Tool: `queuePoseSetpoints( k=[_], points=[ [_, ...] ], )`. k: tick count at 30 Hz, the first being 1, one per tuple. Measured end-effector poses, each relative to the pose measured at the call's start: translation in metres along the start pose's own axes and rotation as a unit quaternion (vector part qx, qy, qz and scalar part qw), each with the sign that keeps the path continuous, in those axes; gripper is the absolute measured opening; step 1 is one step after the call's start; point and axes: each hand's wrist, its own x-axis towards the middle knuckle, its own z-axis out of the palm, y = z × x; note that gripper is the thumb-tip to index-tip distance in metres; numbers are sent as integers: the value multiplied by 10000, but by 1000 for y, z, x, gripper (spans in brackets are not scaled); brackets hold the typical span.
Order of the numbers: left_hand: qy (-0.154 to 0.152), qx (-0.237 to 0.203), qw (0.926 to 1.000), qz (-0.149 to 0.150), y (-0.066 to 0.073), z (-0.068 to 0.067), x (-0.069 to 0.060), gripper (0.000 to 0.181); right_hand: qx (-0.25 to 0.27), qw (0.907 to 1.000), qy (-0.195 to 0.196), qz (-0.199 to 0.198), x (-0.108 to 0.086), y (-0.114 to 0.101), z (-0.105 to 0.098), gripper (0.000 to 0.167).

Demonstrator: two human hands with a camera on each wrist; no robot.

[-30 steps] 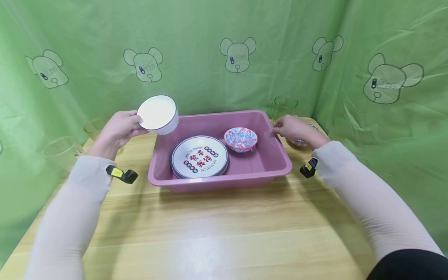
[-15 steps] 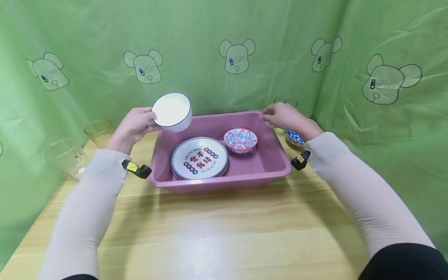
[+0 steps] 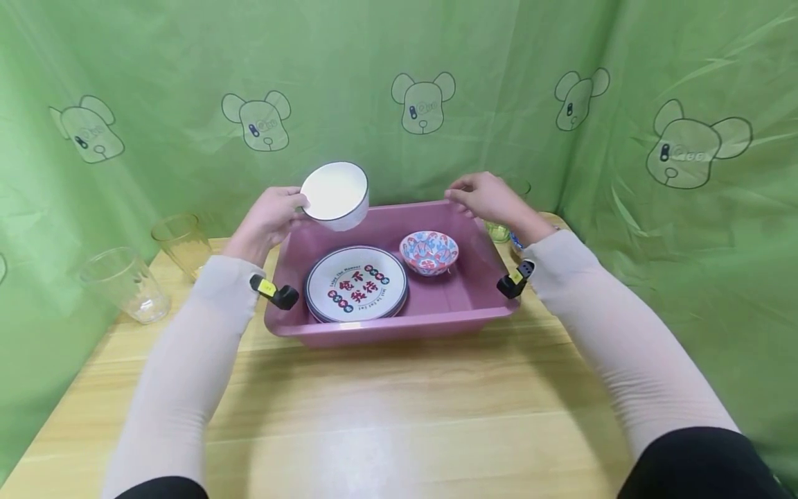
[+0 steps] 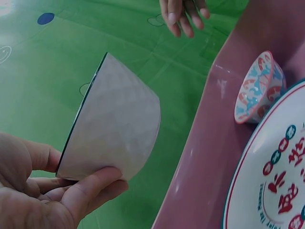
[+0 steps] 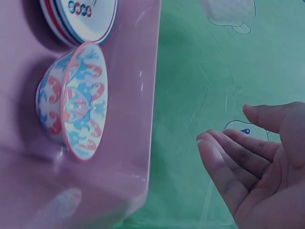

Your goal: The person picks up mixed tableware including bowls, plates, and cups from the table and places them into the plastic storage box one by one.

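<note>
Closest to you is the front strip of table [image 3: 374, 416], then the near rim of the pink tub [image 3: 399, 327]. Behind that rim sits the plate stack [image 3: 357, 284], left of centre inside, with the patterned bowl [image 3: 429, 251] upright just behind it to the right. I'd watch both if the job is getting another piece in there, since a knock could chip something.

Farther back, the left hand [image 3: 274, 211] has its grip on the white bowl [image 3: 339, 197], thumb by the rim and fingers along the outer wall. The bowl's up around the tub's far rim, tilted mouth toward you; can't tell if it's over the rim or behind it. A one-sided pinch might swivel, so I'd level it and lower slowly. The right hand [image 3: 483, 196] hangs loose near the back right corner, fingers slightly bent, holding nothing, so maybe use it to steady.
</note>
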Motion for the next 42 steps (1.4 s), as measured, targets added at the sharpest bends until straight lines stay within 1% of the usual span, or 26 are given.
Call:
queuePoseSetpoints(
  k=[5, 8, 12, 15, 18, 21, 26, 28, 33, 37, 40, 42],
  points=[
    [157, 189, 9997, 18, -1, 11, 9, 48, 587, 9982, 13, 88, 8, -3, 5, 46],
    [149, 294, 9995, -29, -2, 18, 14, 47, 914, 9957, 82, 136, 12, -5, 9, 46],
    [109, 431, 9990, -78, -3, 26, 20, 49, 1418, 9896, 112, 204, 16, -8, 16, 44],
    [101, 433, 9989, -117, -5, 31, 25, 51, 1636, 9860, 159, 263, 19, -9, 21, 44],
    [97, 351, 9992, -151, -9, 37, 30, 50, 1677, 9851, 238, 313, 23, -9, 24, 46],
    [110, 331, 9993, -103, -12, 43, 34, 48, 1641, 9855, 287, 322, 27, -10, 27, 49],
    [66, 344, 9994, -84, -16, 55, 40, 46, 1851, 9812, 328, 429, 33, -11, 32, 53],
    [30, 236, 9997, -100, -18, 60, 43, 46, 1932, 9794, 353, 466, 35, -10, 34, 54],
    [21, -29, 9999, -145, -23, 76, 50, 45, 1936, 9790, 401, 501, 39, -5, 39, 62],
    [-57, -303, 9991, -283, -27, 88, 56, 46, 2013, 9769, 438, 561, 42, -1, 44, 67],
    [-114, -501, 9979, -391, -31, 96, 59, 48, 1990, 9767, 517, 614, 44, 2, 48, 67],
    [-129, -504, 9978, -403, -33, 101, 62, 48, 1961, 9770, 546, 638, 45, 3, 51, 66]
  ],
)
